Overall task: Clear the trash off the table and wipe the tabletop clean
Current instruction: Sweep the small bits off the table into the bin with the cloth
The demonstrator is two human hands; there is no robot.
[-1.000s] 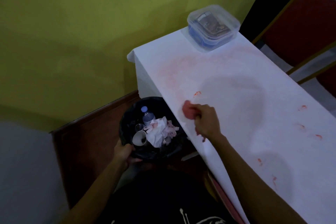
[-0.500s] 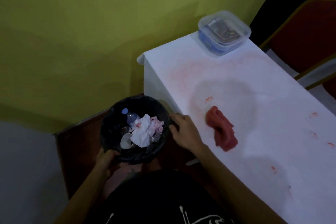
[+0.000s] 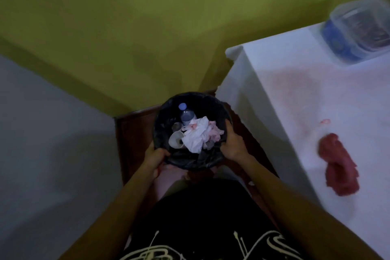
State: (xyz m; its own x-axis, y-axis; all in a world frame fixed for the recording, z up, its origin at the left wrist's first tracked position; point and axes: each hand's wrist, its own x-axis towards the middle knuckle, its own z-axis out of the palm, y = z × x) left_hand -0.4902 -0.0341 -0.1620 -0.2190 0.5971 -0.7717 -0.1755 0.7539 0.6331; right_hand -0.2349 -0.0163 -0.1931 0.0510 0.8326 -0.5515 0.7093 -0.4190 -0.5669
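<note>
I hold a black bin (image 3: pixel 202 101) with both hands, low and left of the table. My left hand (image 3: pixel 155 155) grips its near left rim and my right hand (image 3: pixel 232 142) grips its right rim. Inside lie a plastic bottle (image 3: pixel 186 114), paper cups (image 3: pixel 176 140) and crumpled stained tissues (image 3: pixel 198 135). A red cloth (image 3: pixel 337 163) lies bunched on the white table (image 3: pixel 280 99), near its left edge. Pink smears (image 3: pixel 295 91) and a small red spot (image 3: pixel 325 121) mark the tabletop.
A clear lidded plastic box (image 3: pixel 358 29) with blue contents stands at the table's far corner. A yellow-green wall runs behind, with a brown skirting strip (image 3: pixel 135 124) and grey floor at left. My dark shirt fills the bottom of the view.
My right hand let go of the red cloth on the table and took the bin's right rim. The view has swung left, so the table sits further right.
</note>
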